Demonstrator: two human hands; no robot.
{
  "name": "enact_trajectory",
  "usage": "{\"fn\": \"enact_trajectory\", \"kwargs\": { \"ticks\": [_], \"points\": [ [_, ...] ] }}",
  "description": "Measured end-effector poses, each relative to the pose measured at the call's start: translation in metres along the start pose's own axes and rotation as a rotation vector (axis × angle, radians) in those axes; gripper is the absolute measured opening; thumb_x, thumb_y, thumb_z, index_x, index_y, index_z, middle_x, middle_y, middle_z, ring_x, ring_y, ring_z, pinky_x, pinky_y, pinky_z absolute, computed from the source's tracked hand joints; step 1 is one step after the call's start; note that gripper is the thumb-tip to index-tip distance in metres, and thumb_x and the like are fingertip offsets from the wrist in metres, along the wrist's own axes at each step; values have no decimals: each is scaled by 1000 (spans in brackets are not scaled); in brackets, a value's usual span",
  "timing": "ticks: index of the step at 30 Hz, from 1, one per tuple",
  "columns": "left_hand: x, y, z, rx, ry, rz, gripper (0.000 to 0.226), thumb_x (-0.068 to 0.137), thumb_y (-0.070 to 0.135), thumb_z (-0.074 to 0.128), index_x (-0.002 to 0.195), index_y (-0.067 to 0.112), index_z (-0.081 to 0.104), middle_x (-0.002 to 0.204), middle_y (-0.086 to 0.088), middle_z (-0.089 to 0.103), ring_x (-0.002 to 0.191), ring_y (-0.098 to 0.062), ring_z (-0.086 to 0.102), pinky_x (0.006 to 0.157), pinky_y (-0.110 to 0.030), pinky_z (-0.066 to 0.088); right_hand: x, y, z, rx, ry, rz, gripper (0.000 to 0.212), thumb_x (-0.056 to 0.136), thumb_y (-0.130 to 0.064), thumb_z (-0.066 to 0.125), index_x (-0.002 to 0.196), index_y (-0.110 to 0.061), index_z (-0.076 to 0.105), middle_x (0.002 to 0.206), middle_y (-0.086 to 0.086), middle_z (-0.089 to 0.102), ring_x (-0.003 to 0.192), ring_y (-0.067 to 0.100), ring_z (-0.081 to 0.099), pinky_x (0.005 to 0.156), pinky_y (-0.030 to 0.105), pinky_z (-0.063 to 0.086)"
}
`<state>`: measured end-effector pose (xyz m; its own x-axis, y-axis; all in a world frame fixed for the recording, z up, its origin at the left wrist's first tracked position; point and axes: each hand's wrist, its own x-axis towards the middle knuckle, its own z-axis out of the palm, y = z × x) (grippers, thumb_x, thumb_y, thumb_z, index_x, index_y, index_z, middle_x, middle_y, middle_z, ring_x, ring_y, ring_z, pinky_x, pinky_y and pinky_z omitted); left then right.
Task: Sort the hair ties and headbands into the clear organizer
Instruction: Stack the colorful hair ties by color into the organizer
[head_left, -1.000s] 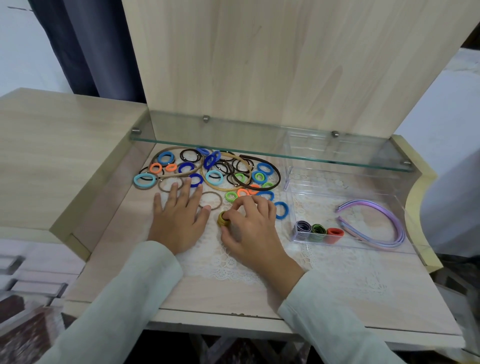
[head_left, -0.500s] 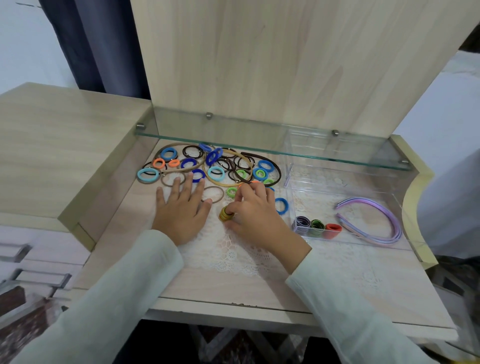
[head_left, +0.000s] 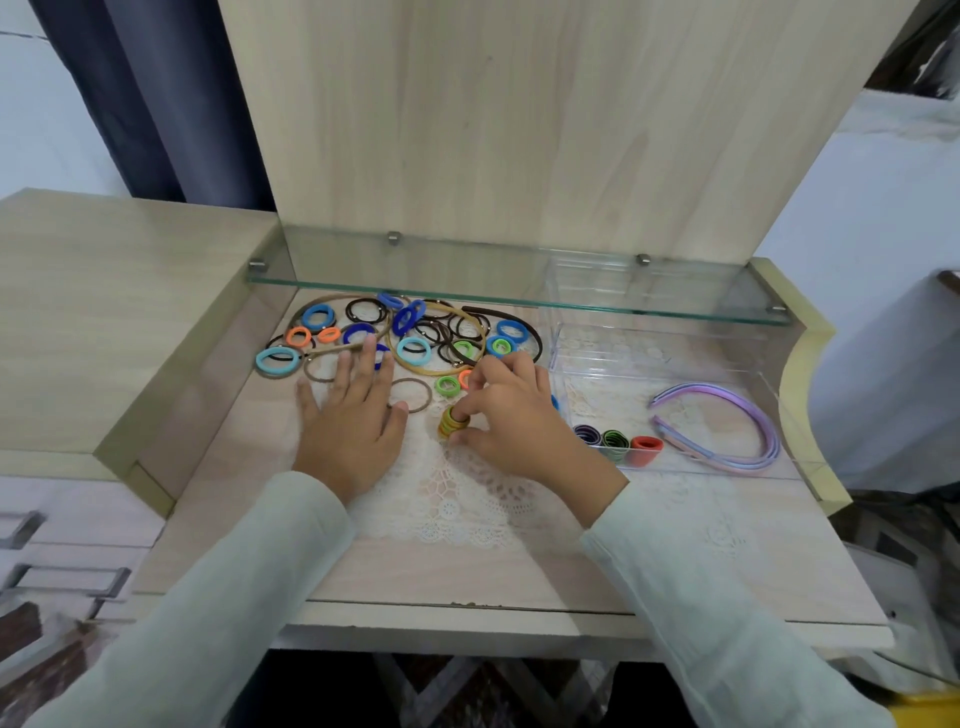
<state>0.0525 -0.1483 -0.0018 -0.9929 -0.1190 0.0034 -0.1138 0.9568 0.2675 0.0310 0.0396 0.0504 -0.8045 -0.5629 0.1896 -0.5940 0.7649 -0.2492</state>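
Note:
A heap of coloured hair ties (head_left: 415, 332) and thin hoop headbands (head_left: 439, 340) lies at the back of the desk. My left hand (head_left: 350, 415) rests flat and open on the desk just in front of the heap. My right hand (head_left: 511, 415) pinches a small stack of yellow hair ties (head_left: 451, 422) on the lace mat. To the right stands the clear organizer (head_left: 675, 364). Its front row holds purple, green and red ties (head_left: 618, 444), and purple headbands (head_left: 727, 426) lie in its large compartment.
A glass shelf (head_left: 519, 291) juts out low over the back of the desk and over the organizer. A raised wooden cabinet top (head_left: 104, 312) borders the left. The desk's front edge (head_left: 467, 618) is near me. A white lace mat (head_left: 467, 499) covers the middle.
My right hand has kept its pinch on the yellow ties, with an index finger now pushed into the stack. The left hand stays flat; the camera has shifted slightly.

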Motion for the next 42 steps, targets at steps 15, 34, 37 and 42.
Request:
{"fn": "enact_trajectory", "kwargs": {
  "ticks": [15,34,37,42],
  "points": [
    [-18,62,-9,-702,-38,269,74,83,14,41,130,71,32,135,31,48,128,-8,45,120,-44,22,-7,25,-40,-25,115,55,18,82,-37,71,98,-29,74,105,-4,43,116,24,28,90,31,15],
    [9,122,18,-471,149,461,53,95,14,37,144,31,45,150,14,42,145,-10,25,119,-34,12,-31,108,-77,61,-114,247,23,75,-41,77,95,-31,73,104,-8,45,104,15,25,97,32,26],
    [12,117,30,-377,288,503,52,89,19,34,138,29,50,144,15,50,142,-9,34,114,-28,9,-26,113,-76,86,-188,254,23,75,-41,78,96,-34,73,104,-7,48,107,17,28,98,33,28],
    [6,116,33,-370,368,491,44,87,17,40,127,26,56,128,11,61,126,-7,45,108,-31,22,-17,114,-69,44,-307,224,17,76,-40,78,91,-34,73,109,-4,48,107,17,28,92,30,25]
  ]
}}
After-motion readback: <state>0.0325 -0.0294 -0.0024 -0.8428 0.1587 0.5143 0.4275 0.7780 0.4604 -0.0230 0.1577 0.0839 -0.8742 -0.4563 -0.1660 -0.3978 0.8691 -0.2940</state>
